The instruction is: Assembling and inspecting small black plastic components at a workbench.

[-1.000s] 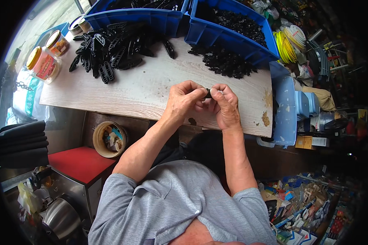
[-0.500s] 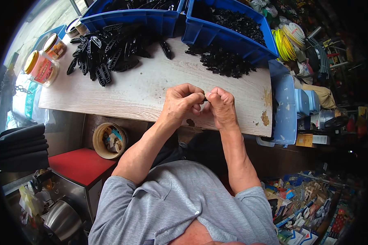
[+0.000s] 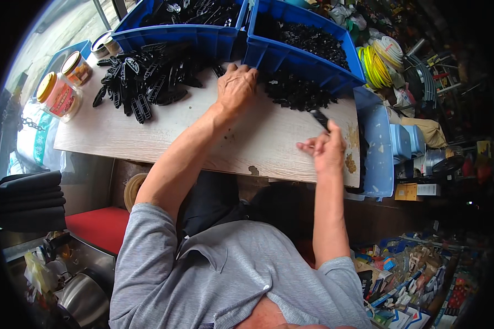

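Note:
My right hand (image 3: 329, 149) is over the right part of the table, pinching a slim black elongated plastic piece (image 3: 320, 119) near one end. The piece is blurred, and my other fingers point left. My left hand (image 3: 237, 88) reaches to the far side of the table, close to the front of the blue bins. Its fingers bend down and their tips are hidden, so I cannot make out whether they hold anything. Just right of it lies a heap of small black parts (image 3: 299, 92). On its left spreads a pile of long black plastic pieces (image 3: 140, 82).
Two blue bins (image 3: 307, 57) with black parts stand along the table's far edge. Lidded jars (image 3: 59, 97) are at the left. A pale blue tub (image 3: 377, 153) stands beyond the right edge. A bucket (image 3: 133, 192) and a red surface (image 3: 99, 227) are below left.
My hands were together over the table's front edge, fingers meeting at a small dark thing. They have parted: the left went forward to the bins, the right moved rightward with the black piece.

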### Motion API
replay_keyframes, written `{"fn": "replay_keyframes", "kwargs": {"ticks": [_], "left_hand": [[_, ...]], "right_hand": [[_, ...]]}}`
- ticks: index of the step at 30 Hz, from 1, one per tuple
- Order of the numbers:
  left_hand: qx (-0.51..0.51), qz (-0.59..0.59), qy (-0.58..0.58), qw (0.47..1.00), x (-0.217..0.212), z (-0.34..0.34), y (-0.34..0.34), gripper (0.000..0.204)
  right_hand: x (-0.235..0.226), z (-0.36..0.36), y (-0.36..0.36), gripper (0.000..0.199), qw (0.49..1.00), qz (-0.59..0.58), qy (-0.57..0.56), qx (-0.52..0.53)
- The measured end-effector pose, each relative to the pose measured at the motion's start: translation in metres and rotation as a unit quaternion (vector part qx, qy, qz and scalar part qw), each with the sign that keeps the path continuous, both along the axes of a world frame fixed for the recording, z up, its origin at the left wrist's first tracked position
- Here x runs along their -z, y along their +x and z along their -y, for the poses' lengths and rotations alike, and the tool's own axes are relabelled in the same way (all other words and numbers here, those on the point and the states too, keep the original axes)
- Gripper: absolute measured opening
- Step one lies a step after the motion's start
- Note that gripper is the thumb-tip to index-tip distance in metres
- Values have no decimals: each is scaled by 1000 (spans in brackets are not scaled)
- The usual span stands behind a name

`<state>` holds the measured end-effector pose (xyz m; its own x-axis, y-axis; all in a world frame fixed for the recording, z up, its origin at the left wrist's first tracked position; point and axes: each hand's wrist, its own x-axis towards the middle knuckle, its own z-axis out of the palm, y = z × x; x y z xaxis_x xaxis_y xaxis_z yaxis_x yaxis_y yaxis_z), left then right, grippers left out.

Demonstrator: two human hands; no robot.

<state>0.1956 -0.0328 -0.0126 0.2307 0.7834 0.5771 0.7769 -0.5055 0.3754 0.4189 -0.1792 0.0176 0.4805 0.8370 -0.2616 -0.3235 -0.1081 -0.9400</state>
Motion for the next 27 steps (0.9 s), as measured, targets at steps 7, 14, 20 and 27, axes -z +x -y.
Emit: {"fn": "replay_keyframes", "kwargs": {"ticks": [7,14,20,27], "left_hand": [[35,-10,0,999,12,12,2,18],[122,182,10,976,2,76,8,23],[177,223,-18,958,-3,121,15,23],[217,211,-40,952,-2,121,9,26]], "right_hand": [[-9,7,66,45,981,-15,-7,195],[6,5,6,34,999,8,10,-31],[7,-1,-34,29,972,-7,11,-237],[12,1,-42,21,970,15,33,-240]]}}
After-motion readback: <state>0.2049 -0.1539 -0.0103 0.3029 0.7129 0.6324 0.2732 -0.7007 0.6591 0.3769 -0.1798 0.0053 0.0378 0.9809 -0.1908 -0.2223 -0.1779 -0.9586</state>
